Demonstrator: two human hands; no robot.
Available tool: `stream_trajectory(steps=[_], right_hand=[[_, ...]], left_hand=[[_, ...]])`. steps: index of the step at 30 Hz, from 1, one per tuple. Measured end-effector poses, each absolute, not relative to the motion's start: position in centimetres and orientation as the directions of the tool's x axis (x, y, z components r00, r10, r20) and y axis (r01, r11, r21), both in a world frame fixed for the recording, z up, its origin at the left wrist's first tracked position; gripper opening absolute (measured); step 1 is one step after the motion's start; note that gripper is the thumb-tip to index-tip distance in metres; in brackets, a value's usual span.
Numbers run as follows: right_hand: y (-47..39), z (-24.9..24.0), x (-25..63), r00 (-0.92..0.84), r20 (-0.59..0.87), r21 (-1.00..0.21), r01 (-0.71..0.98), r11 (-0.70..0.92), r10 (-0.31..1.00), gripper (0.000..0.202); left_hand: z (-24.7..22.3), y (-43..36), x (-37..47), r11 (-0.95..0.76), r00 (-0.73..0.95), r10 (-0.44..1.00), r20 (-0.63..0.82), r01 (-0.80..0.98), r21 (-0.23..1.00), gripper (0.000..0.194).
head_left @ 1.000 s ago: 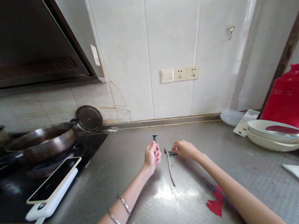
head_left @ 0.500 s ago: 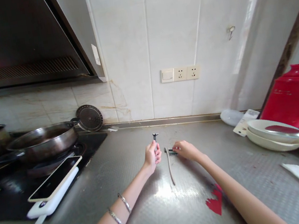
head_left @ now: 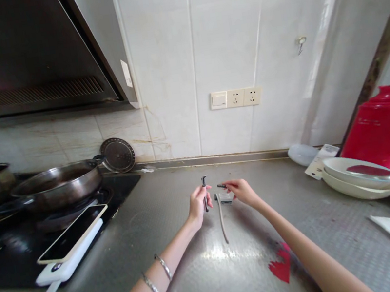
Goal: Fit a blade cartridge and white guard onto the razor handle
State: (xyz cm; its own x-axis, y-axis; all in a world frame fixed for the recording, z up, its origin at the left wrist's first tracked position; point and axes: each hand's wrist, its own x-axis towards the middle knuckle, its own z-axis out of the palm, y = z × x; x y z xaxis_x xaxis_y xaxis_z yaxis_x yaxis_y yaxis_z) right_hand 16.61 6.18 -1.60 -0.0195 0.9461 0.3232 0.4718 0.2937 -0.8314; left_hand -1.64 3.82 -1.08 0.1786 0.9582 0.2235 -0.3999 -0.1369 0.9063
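My left hand point(head_left: 199, 206) is closed around a slim dark-handled tool point(head_left: 205, 198) with a bent, shiny metal head at its top. Its exact kind is too small to tell. To its right, my right hand point(head_left: 241, 191) pinches a short dark piece point(head_left: 221, 186) between thumb and fingers, a little above the counter. Below that piece lies a small clear case point(head_left: 225, 198) with something dark in it. A thin grey rod or cord point(head_left: 222, 223) stretches from the case's left side toward me.
A scrap of red paper point(head_left: 281, 265) lies on the metal counter point(head_left: 187, 285). At left are a pan point(head_left: 58, 185) on the stove and a phone point(head_left: 74, 234) on a white power bank. Bowls point(head_left: 357, 177) and a red thermos jug point(head_left: 386, 125) stand at right.
My right hand has lifted the short dark piece from beside the grey rod, uncovering the clear case. The tool in my left hand has turned, showing its handle lengthwise.
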Motion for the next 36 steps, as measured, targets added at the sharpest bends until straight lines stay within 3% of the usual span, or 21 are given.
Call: stream_trajectory(steps=[11,18,36], right_hand=[[5.1,1.1,15.8,0.022,0.357,-0.917,0.199,0.346,0.934,0.028],[4.2,2.5,15.1,-0.034,0.454,-0.869,0.206,0.451,0.890,0.027],[3.9,2.8,14.7,-0.069,0.482,-0.840,0.247,0.483,0.873,0.026]], left_hand=[[-0.6,2.4,-1.0,-0.100,0.281,0.947,0.157,-0.205,0.974,0.024],[-0.9,2.6,-0.8,-0.109,0.281,0.944,0.172,-0.224,0.968,0.024],[-0.3,2.3,-0.9,-0.110,0.255,0.953,0.161,-0.202,0.973,0.026]])
